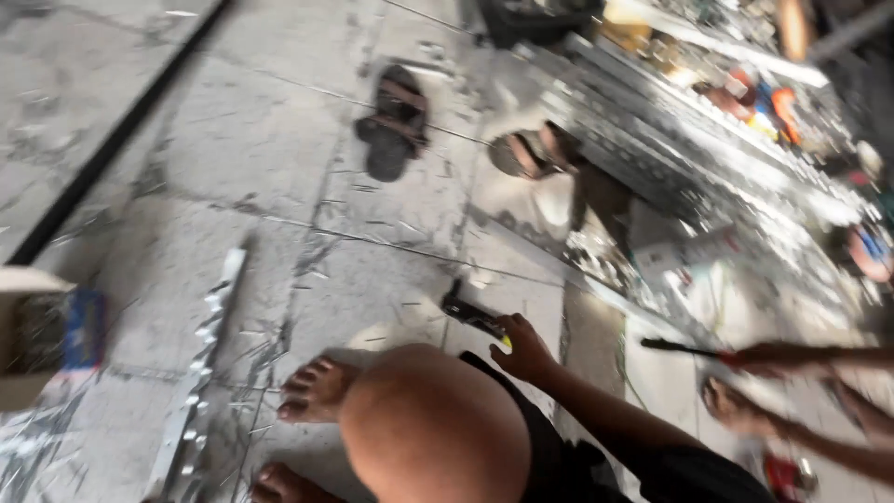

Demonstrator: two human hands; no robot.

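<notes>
Black-and-yellow tool [473, 315] lay on the tiled floor [279, 186], and the right hand [527, 352] had its fingers clamped on its end. The grasping step seemed in hand; lifting it would need a firm hold.

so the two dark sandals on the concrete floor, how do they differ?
The dark strapped sandal on the left lies on open concrete, lengthwise up the frame, whole outline visible. The dark strapped sandal on the right lies crosswise against the stacked metal strips, partly in glare. Both are empty, straps up.
</notes>
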